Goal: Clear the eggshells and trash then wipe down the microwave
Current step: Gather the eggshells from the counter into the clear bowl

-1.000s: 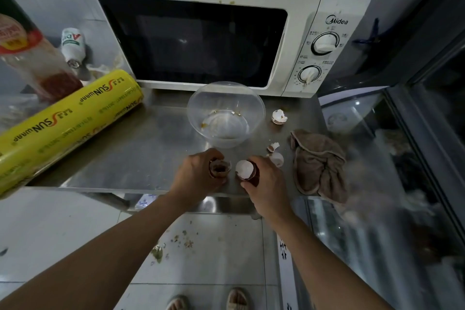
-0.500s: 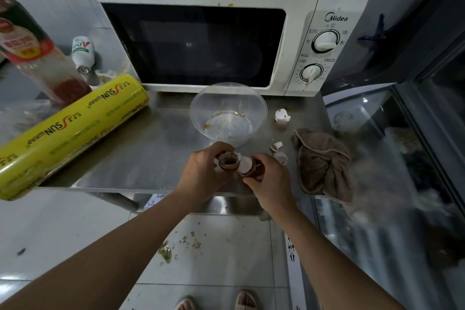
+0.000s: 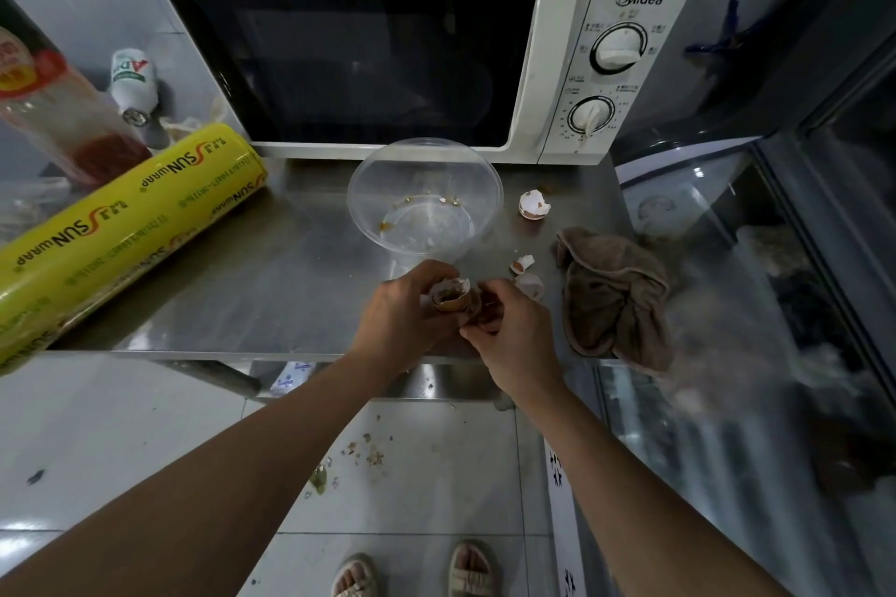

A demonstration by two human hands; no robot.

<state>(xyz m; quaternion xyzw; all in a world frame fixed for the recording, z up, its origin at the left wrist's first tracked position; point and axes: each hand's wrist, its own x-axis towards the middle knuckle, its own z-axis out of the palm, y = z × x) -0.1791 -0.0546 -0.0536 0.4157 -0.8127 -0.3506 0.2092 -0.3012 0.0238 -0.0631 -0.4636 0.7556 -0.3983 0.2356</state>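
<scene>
left hand (image 3: pixel 402 305): over front edge of steel table (image 3: pixel 252 286), fingers curled round brown eggshell halves (image 3: pixel 453 296), open side up
right hand (image 3: pixel 509 335): touching left hand, fingertips pinched on right side of the same shell cluster
loose shells: one half shell (image 3: pixel 533 205) right of bowl; small shell bits (image 3: pixel 526 274) just beyond right hand, on table
bowl (image 3: pixel 424 199): clear plastic, upright, in front of microwave door, yolk smears and crumbs inside
microwave (image 3: pixel 388 39): white, back of table, door closed, brown splatter on top edge
cloth (image 3: pixel 613 296): brown, crumpled, right end of table, near shell bits
cling wrap roll (image 3: pixel 121 228): yellow, lying diagonal on left of table
bottles: sauce bottle (image 3: pixel 58 112) and small white bottle (image 3: pixel 133 80), far left behind roll
floor (image 3: pixel 412 465): tiled, crumbs under table edge; sandalled feet at bottom
</scene>
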